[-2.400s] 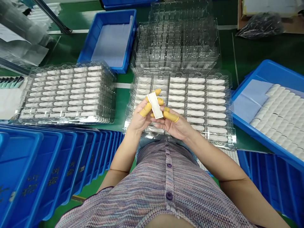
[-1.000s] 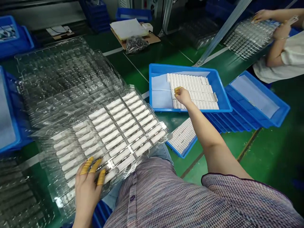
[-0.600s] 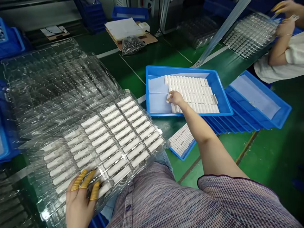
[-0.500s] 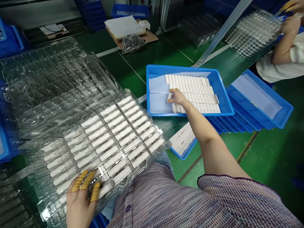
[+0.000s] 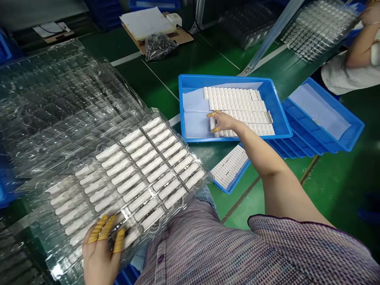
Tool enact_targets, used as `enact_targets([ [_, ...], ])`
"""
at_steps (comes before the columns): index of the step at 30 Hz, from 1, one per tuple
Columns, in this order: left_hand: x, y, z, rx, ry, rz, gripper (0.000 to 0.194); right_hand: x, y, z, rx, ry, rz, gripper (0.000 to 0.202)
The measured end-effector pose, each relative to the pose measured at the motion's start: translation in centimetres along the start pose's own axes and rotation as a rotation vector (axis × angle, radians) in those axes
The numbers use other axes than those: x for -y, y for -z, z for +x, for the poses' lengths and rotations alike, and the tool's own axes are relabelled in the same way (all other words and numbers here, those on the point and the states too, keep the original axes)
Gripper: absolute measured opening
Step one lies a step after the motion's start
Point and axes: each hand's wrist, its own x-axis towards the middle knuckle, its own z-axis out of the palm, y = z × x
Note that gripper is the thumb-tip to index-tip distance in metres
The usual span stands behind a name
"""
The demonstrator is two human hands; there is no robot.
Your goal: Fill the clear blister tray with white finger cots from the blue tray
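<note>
**Left hand (image 5: pixel 102 249) on filled tray (image 5: pixel 208 178), right hand (image 5: pixel 223 120) in blue bin (image 5: pixel 283 118)**

At far left, a stack of clear trays (image 5: pixel 53 107), cut off by the edge of view and hard to count through the glare. Lower down, the left hand, palm down on the near part of the filled tray, yellow-covered fingers spread apart from the thumb; slots under the palm hidden. Across the filled tray, rows of white pieces (image 5: pixel 151 163), hazy toward the left. Farther back on the green bench (image 5: pixel 187 53), papers (image 5: pixel 148 23) and a plastic bag (image 5: pixel 160 45) of dark bits, too small to name.

Next, the blue bin, with a pale sheet (image 5: pixel 192 126) and more white pieces. Inside, the right hand, thumb and forefinger at opposite ends of an end piece (image 5: pixel 211 123); hard to tell whether clamped or merely touching. Neighbouring pieces partly hidden behind the hand. Below, a lower bin (image 5: pixel 239 179), partly covered by the right arm. At far right, stacked bins (image 5: pixel 308 126); above, another person's arm (image 5: pixel 360 45), cut off, near a blurred tray (image 5: pixel 319 29).
</note>
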Motion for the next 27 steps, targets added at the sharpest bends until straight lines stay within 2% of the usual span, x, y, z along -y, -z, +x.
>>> enact_targets([
  [4,-0.1,0.0,-0.1,0.015,0.033,-0.041,0.047,-0.6,-0.1,-2.4,0.092,0.062,-0.099,0.09],
  [7,0.1,-0.1,-0.2,0.001,0.032,-0.053,0.048,-0.3,-0.5,-2.9,0.141,0.085,-0.159,0.082],
  [13,0.5,-0.3,-0.3,-0.009,-0.005,0.0,0.046,-0.9,-0.7,-1.8,0.009,0.067,-0.152,0.086],
  [16,0.5,-0.3,-0.4,0.001,0.01,0.029,0.044,-2.2,0.0,-0.2,-0.091,0.04,-0.056,0.089],
  [20,0.5,-0.3,-0.4,-0.007,-0.014,0.034,0.042,-4.0,1.9,3.8,-0.254,-0.104,-0.035,0.1],
  [24,0.4,-0.5,-0.6,0.002,0.02,0.047,0.043,-4.7,3.3,7.9,-0.137,-0.175,-0.063,0.108],
  [27,0.4,-0.7,-0.6,0.003,0.029,0.06,0.043,-4.9,3.5,9.7,-0.063,-0.196,-0.11,0.105],
])
